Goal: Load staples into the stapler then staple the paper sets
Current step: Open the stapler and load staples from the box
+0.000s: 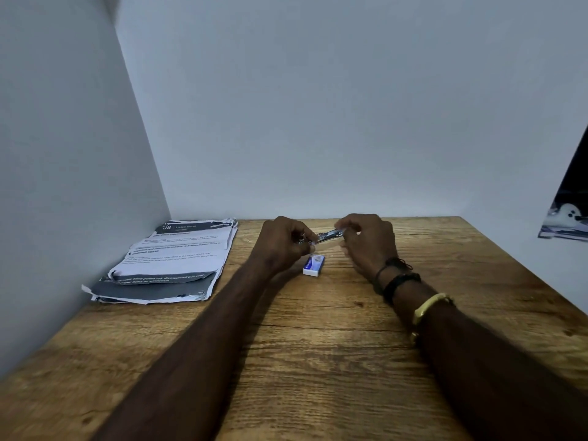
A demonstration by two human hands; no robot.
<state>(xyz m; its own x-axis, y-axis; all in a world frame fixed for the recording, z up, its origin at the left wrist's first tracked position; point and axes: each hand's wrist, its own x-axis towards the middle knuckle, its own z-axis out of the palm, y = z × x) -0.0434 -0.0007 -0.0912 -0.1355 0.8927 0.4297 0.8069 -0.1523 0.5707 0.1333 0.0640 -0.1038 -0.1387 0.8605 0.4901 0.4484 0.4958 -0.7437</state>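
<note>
Both of your hands are up near the far edge of the bench [318, 361], about midway along it, and the stapler [327, 236] is caught between them. Your left hand [283, 243] has its fingers curled tight around the near end of the small shiny metal body. Your right hand [369, 243] pinches the other end with thumb and fingertips, the rest of its fingers bent over the top. The stapler sits slanted, its right end a touch higher, and it is lifted clear of the wood (whether it is hinged open, I cannot tell, since your fingers cover too much of it).

Right under the gap between your hands lies the staple box [313, 265], a little white carton with a blue label. It is flat on the bench, just beside your left hand's knuckles and apart from the stapler above it.

Over in the far left corner, the paper stack [171, 259] rests against the side wall [63, 186]. The printed sheets have ragged, curling edges, laid unevenly one over another, and they are well apart from your hands.

On your right wrist there are dark bracelets [397, 280], and further up the forearm a yellow bangle [429, 305]. Both forearms stretch out over the near half of the bench.
</note>
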